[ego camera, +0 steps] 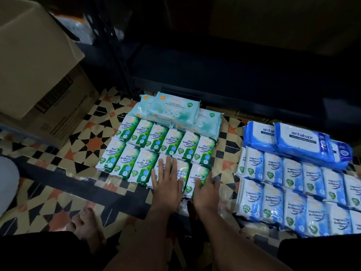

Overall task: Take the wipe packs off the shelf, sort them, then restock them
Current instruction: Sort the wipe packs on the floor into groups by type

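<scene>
Four sorted groups of wipe packs (156, 153) on floor (58, 173), shelf (224, 75) bare. Flat, unclenched hands, left hand (166, 184) and right hand (207, 189), pressing green packs. Restocking left.

Left hand (167, 183) flat, fingers (161, 167) spread; right hand (206, 189) flat beside it.

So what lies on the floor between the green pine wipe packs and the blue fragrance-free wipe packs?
Head view: only a bare strip of patterned tiled floor lies between the green pine wipe packs and the blue fragrance-free wipe packs.
</scene>
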Motion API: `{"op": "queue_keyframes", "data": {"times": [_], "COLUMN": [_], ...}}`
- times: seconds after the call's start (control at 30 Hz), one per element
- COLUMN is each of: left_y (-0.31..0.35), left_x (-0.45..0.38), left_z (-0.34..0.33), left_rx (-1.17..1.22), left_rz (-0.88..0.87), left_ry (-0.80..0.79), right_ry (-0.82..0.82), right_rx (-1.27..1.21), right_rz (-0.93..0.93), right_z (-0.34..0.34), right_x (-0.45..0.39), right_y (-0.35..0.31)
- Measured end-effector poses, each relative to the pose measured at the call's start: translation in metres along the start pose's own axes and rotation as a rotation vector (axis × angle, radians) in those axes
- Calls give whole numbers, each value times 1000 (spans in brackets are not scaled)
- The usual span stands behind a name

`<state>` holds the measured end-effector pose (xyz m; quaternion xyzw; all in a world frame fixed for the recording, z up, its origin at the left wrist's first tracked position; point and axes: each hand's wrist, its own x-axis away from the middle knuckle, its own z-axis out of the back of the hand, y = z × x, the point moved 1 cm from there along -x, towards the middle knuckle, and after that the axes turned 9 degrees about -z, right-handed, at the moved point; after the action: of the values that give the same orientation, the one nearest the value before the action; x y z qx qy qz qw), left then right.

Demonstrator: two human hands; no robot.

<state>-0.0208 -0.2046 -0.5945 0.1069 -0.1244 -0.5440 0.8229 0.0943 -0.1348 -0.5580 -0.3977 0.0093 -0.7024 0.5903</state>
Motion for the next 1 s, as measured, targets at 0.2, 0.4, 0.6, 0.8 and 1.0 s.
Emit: {"op": "queue_keyframes", "data": {"times": [0.2,0.4,0.6,0.8,1.0], "left_y": [-9,-51,-93,-104,-110], "left_x": [4,-2,-31,-50,-53], "left_z": [16,48,76,67,60], "left_rx": [-44,-166,-202,-190,-245], "left_rz": [-120,-289,-24,39,0], "left_ry": [-39,-61,-60,-127,-84], "right_ry": [112,102,81,104,130], "right_rx": [-11,302,508,536,560], "right_rz": [41,326,429,407,394], "right_z": [-6,-11,-17,-33,-41], "right_x": [0,-8,-10,-20,-26], "right_y": [-5,-12,-28,-36,-40]}}
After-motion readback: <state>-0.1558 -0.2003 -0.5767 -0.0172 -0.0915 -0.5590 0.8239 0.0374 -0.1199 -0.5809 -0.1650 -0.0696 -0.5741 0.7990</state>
